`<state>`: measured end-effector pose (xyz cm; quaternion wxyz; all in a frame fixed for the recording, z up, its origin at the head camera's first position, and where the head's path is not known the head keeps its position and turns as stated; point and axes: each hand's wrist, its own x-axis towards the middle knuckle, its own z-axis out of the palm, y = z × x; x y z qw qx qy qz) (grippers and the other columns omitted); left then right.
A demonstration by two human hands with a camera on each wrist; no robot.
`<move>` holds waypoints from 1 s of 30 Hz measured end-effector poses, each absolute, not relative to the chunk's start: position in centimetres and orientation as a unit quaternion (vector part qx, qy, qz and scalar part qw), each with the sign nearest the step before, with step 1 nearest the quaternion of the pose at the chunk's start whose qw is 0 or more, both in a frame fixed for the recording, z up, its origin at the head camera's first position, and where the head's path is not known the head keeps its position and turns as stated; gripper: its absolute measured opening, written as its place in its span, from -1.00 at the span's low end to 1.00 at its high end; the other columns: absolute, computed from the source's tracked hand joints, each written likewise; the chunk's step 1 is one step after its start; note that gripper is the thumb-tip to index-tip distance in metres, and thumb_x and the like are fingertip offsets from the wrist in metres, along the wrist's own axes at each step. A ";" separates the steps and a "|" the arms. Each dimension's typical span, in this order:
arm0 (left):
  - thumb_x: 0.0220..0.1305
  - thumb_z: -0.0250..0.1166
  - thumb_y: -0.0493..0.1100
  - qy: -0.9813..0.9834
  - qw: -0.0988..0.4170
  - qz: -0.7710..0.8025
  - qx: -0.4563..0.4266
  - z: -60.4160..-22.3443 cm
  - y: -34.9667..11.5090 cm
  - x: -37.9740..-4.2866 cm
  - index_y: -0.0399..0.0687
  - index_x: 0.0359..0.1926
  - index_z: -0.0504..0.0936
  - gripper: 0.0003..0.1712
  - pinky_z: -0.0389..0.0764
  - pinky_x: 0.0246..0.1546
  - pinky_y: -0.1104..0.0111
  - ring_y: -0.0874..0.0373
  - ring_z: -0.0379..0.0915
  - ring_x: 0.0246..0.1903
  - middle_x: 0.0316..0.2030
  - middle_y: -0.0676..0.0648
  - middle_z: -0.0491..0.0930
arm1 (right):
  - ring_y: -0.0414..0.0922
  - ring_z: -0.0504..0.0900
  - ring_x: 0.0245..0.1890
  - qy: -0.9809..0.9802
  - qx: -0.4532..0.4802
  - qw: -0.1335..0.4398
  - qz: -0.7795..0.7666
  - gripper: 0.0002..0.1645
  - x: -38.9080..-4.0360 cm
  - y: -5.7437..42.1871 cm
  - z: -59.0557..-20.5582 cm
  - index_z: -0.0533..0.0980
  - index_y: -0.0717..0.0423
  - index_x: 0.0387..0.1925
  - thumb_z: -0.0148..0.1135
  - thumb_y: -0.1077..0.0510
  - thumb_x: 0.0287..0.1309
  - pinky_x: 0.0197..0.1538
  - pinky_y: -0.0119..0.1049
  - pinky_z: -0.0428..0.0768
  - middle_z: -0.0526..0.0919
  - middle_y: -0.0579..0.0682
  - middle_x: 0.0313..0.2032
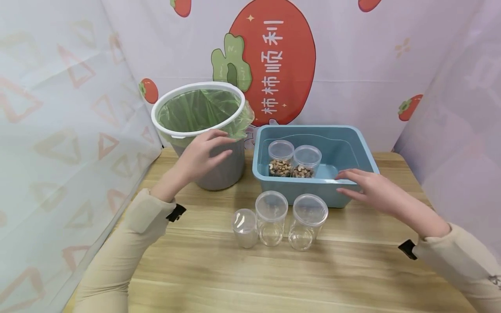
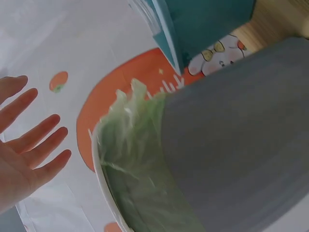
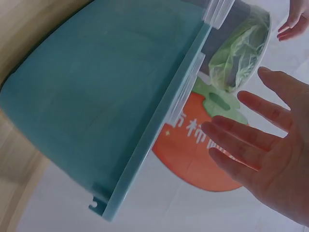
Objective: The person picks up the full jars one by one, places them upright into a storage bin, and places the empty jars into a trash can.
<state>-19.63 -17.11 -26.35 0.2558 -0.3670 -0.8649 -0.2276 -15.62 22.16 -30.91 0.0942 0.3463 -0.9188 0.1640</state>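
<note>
Left hand (image 1: 198, 155) fingers parted, empty, by bin (image 1: 225, 174) | right hand (image 1: 365, 185) likewise, near-right of tub (image 1: 313, 128) | two nut jars (image 1: 280, 166) inside tub, left, walls likely corralling them | three clear jars (image 1: 271, 218) nearer, upright on worktop (image 1: 235, 280)

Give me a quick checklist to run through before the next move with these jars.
1. Left hand free: ok, fingers relaxed, holding nothing.
2. Right hand free: ok, holding nothing, near the rim of the blue tub.
3. Nut jars upright: ok, side by side inside the tub.
4. Nut jar lids tight: cannot tell.
5. Table in front of the tub clear: not ok, three clear containers stand there.
6. Gray bin lined: ok, green bag inside.
</note>
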 end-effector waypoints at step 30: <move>0.03 0.21 -0.46 -0.860 0.352 -0.285 -0.235 -29.2 -28.4 -21.8 -0.39 -0.08 0.50 -0.65 0.17 0.17 0.06 -0.22 0.17 0.14 -0.02 -0.39 0.39 | 0.00 0.24 0.17 -0.881 0.383 0.095 0.260 -0.42 -13.2 19.2 -35.2 0.41 -0.07 0.04 0.33 0.05 -0.11 -0.02 -0.07 0.38 0.27 0.07 0.18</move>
